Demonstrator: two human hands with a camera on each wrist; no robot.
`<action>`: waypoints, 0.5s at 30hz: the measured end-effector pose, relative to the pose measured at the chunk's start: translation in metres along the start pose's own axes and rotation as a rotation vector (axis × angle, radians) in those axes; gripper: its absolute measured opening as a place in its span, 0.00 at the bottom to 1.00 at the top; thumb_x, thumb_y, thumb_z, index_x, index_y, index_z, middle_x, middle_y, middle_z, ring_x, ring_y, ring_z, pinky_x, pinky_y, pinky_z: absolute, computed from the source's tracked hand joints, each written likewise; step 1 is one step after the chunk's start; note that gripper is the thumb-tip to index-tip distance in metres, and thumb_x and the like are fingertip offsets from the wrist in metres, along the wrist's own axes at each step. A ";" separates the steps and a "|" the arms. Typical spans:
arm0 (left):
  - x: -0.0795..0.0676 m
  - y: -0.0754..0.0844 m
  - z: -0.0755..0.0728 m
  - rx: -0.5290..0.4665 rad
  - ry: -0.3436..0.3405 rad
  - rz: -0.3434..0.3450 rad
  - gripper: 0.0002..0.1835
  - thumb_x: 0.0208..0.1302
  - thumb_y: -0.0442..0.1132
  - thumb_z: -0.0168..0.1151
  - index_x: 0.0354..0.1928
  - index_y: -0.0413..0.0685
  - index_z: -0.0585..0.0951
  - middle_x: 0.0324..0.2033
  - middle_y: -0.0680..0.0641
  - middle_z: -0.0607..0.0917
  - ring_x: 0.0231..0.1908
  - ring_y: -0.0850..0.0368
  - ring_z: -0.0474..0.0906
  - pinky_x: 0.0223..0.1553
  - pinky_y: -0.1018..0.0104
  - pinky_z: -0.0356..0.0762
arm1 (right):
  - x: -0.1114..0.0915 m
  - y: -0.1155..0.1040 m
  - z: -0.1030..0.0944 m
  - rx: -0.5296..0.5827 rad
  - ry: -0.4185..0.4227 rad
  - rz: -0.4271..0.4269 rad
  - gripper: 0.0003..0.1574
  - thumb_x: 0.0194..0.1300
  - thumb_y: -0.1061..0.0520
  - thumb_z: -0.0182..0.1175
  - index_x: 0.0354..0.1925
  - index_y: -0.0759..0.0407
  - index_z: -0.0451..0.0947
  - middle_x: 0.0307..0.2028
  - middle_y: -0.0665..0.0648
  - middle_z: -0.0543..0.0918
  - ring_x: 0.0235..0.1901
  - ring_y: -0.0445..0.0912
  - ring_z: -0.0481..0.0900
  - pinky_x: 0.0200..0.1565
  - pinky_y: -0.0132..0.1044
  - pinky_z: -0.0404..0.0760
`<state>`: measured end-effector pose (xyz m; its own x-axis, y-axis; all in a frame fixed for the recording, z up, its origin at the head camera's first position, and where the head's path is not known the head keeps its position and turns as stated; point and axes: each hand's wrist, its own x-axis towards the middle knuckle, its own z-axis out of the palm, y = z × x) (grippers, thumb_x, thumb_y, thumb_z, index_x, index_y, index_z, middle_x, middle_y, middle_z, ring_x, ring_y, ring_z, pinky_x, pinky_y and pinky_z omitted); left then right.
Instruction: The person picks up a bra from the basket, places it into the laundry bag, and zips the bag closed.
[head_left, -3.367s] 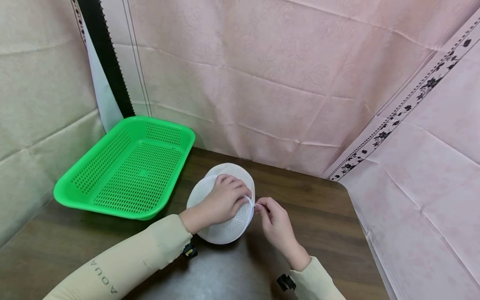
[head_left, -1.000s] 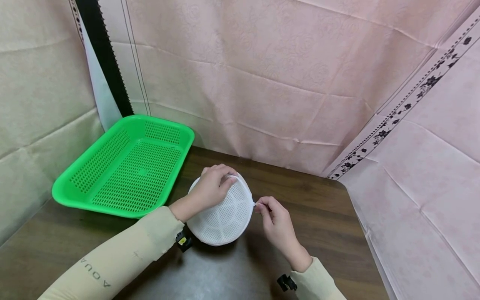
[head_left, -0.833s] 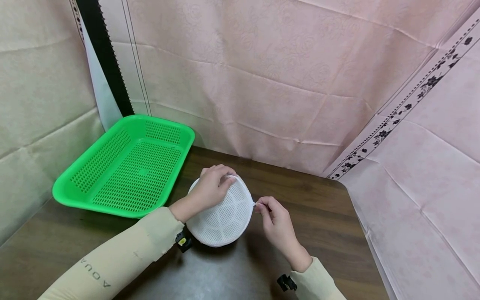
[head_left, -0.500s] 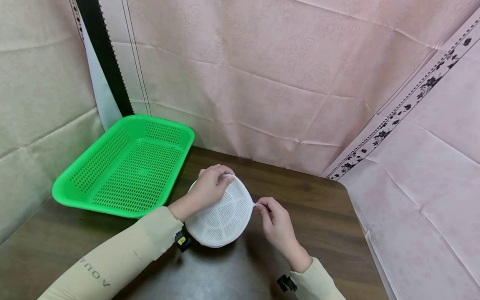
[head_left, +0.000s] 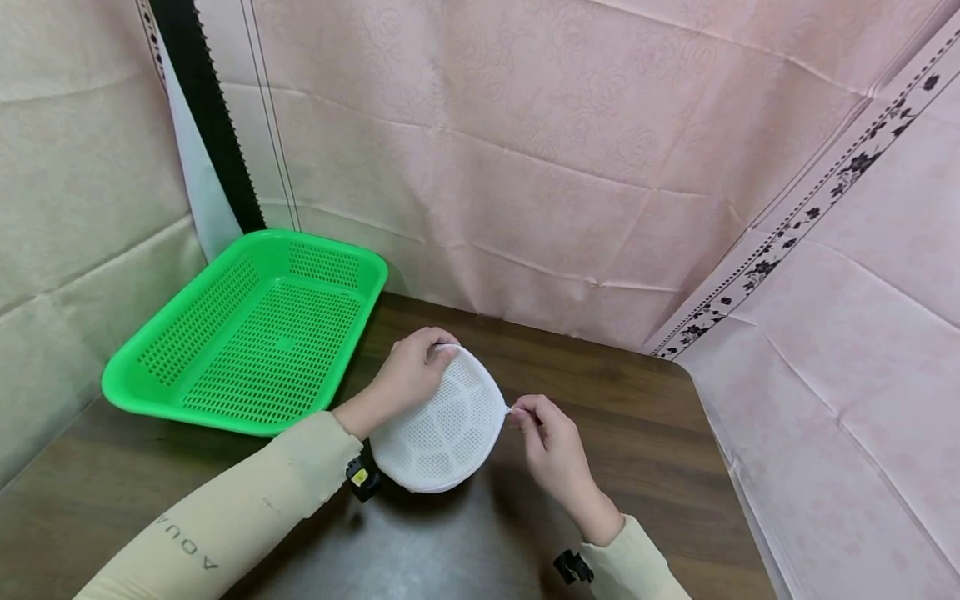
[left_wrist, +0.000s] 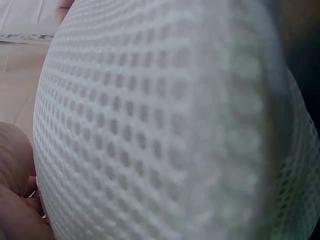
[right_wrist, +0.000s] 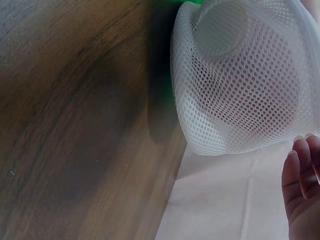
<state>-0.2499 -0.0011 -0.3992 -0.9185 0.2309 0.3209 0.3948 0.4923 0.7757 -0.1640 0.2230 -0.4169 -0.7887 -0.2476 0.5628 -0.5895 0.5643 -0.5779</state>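
Note:
A white mesh laundry bag point(head_left: 450, 425), rounded, is held up over the table between both hands. My left hand point(head_left: 408, 371) grips its upper left rim, thumb on the near face and the other fingers mostly hidden behind. At its right edge my right hand point(head_left: 551, 442) pinches a small white tab, probably the zipper pull, between thumb and fingers. Mesh point(left_wrist: 125, 115) fills most of the left wrist view, with part of a hand point(left_wrist: 17, 185) at the left. In the right wrist view the bag point(right_wrist: 240, 90) looks puffed out, and the right fingertips point(right_wrist: 300, 150) meet its edge.
A green perforated plastic basket point(head_left: 281, 346) stands on the left of the brown wooden table point(head_left: 637, 467), close to the left forearm. Pale pink patterned cloth point(head_left: 525, 167) hangs behind and along both sides. Black wrist mounts point(head_left: 573, 567) sit beneath the sleeves.
My left hand has gone from the bag's middle to its upper left rim and drifts further left. The bag has turned, showing one rounded face. My right hand has barely moved.

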 end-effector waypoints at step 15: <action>0.002 0.000 0.002 -0.001 -0.052 0.027 0.10 0.61 0.49 0.55 0.42 0.58 0.76 0.41 0.58 0.77 0.42 0.57 0.69 0.45 0.58 0.63 | 0.002 0.001 0.000 0.021 0.007 0.019 0.04 0.60 0.64 0.55 0.36 0.57 0.73 0.32 0.52 0.77 0.32 0.39 0.76 0.33 0.31 0.76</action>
<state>-0.2517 0.0005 -0.3999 -0.9051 0.2873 0.3135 0.4196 0.4840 0.7679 -0.1662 0.2232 -0.4161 -0.7984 -0.2320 0.5557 -0.5784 0.5522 -0.6005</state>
